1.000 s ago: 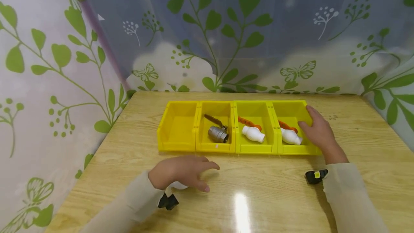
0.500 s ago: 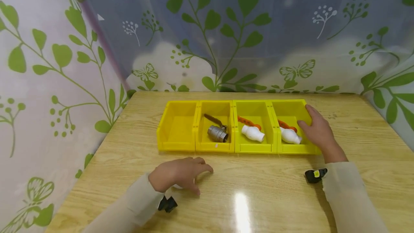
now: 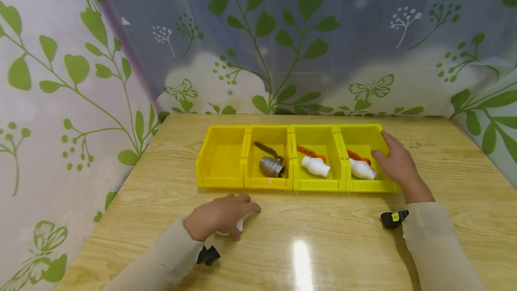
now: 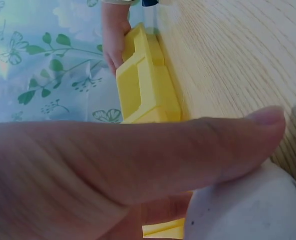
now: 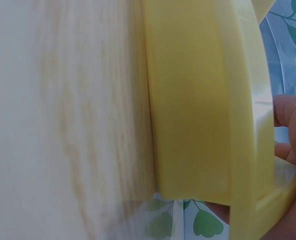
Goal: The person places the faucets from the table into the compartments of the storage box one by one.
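My left hand (image 3: 220, 214) is on the table in front of the bins, thumb and fingers round a white rounded object (image 4: 248, 210) with small dark marks. The hand hides most of it, and its kind does not show. In the left wrist view the thumb (image 4: 203, 150) lies along its top. My right hand (image 3: 397, 163) grips the side wall of the rightmost yellow bin (image 3: 361, 134), thumb over the rim and fingers outside. That bin holds a white plastic ball valve (image 3: 362, 169) with an orange handle.
Joined to it on the left are more yellow bins. One has a similar white ball valve (image 3: 316, 166), another a metal ball valve (image 3: 271, 166) with a brown lever; the leftmost bin (image 3: 224, 156) shows a bare floor. A leaf-patterned curtain (image 3: 258, 57) hangs behind the wooden table (image 3: 323, 237).
The left hand's thumb and fingers have drawn in from spread to curled around the white object. My right hand and the bins have stayed in place.
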Motion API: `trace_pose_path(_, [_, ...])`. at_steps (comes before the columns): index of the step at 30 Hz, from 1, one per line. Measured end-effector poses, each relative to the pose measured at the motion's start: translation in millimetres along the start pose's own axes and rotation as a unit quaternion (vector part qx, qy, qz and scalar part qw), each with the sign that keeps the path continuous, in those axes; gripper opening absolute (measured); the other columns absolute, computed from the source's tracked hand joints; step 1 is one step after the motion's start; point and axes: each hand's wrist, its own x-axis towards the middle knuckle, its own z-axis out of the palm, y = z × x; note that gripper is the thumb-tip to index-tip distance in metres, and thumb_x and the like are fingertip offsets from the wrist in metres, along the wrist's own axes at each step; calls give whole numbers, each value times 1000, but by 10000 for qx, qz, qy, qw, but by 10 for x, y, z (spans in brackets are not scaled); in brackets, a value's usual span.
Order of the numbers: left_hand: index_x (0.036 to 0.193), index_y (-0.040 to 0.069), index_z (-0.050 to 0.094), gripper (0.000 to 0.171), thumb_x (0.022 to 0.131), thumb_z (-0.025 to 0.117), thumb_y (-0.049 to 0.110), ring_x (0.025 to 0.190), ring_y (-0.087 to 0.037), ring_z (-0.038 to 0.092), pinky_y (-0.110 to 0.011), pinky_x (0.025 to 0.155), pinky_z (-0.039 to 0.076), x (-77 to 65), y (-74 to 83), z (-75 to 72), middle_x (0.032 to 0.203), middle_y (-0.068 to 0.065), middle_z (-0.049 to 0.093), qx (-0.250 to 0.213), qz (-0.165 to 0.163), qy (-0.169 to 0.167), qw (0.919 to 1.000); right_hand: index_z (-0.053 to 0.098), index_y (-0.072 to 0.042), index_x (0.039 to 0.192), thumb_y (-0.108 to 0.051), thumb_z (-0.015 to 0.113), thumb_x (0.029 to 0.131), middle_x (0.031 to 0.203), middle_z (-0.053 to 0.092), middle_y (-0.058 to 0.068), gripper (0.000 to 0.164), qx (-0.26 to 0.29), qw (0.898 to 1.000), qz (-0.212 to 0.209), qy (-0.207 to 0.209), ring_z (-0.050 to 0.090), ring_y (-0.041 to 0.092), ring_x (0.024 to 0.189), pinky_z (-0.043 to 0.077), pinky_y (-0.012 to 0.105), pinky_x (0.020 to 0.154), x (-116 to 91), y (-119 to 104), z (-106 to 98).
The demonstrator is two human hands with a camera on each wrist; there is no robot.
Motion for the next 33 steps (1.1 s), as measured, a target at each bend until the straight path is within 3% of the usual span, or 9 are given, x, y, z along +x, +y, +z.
trace_pose_path(4, [132,26,56,65,75,84,15,107,-24,53,-37,79,49,-2,4,-3,129,-5,51,119,-99,-27,9999,6,3,154,-27,41,103,156,8,32,69,-12,10000,-3,18,13,55,138,17,67,106,-7,-3,3])
trace_pose_path(10, [102,22,57,36,77,82,15,82,-18,44,-31,71,42,-21,15,-12,98,2,49,337,-112,-162,9992,5,3,154,-27,41,103,156,8,32,69,2,10000,40,-38,13,56,137,17,68,106,-11,-15,-11])
trace_pose_path(21, [94,19,55,33,77,83,15,82,-19,43,-30,71,41,-50,-4,28,90,2,50,715,103,130,9973,4,2,154,-27,41,103,156,8,32,70,51,10000,63,-31,13,55,138,17,68,106,-9,-12,-7])
trace_pose_path(28, [90,18,53,34,76,83,11,81,-20,40,-30,69,38,-49,-10,37,85,3,47,680,245,191,9972,5,3,154,-26,41,103,155,9,33,69,54,10000,56,11,14,55,138,17,67,107,1,-14,-5])
trace_pose_path(33, [90,19,53,34,76,83,12,82,-20,41,-30,69,39,-42,-8,47,86,3,47,677,159,173,9974,5,3,154,-27,41,102,155,9,33,69,71,10000,17,-14,14,55,137,18,67,106,-4,-8,-9])
